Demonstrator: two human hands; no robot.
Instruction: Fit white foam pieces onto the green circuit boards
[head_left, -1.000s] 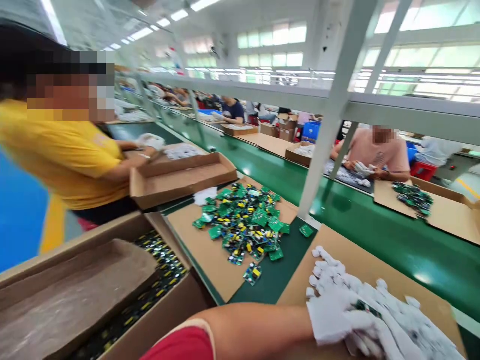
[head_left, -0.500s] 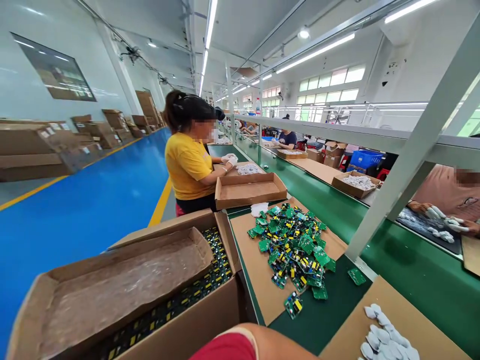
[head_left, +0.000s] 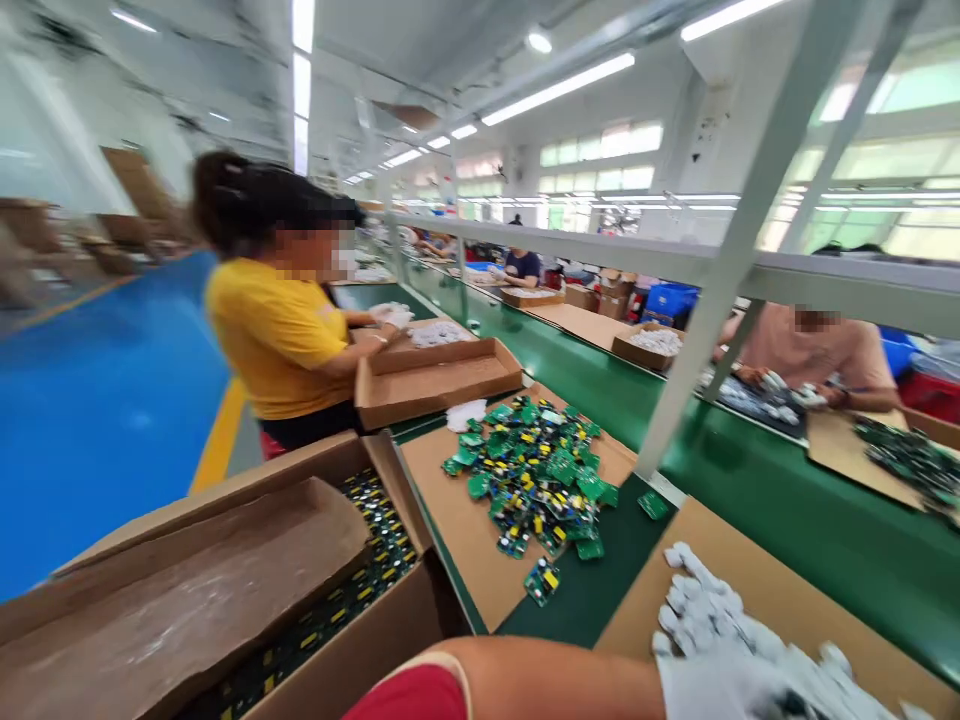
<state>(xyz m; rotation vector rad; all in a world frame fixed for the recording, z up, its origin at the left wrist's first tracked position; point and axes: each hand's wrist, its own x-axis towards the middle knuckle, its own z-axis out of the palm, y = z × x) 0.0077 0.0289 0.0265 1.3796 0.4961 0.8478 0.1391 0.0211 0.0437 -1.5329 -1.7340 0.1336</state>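
Note:
My left hand (head_left: 716,688), in a white glove, is at the bottom right, partly cut off by the frame edge. Its fingers are blurred and mostly out of sight, with something small and dark beside them. The hand is at the near side of a pile of small white rounded pieces (head_left: 709,605) on a cardboard sheet (head_left: 757,545). My forearm reaches in from a red sleeve at the bottom middle. My right hand does not show. Left of the white pieces lies a heap of green circuit boards (head_left: 536,465), with one board (head_left: 541,580) apart at its front.
A large carton (head_left: 442,600) of circuit boards, with a cardboard tray (head_left: 225,590) on top, stands at the left. Beyond the heap is a shallow box (head_left: 442,385) beside a person in yellow (head_left: 270,340). A slanted metal post (head_left: 697,340) rises from the green bench (head_left: 795,510).
The view has swung right and things shift left in it. My gloved left hand has come into sight by the white pieces.

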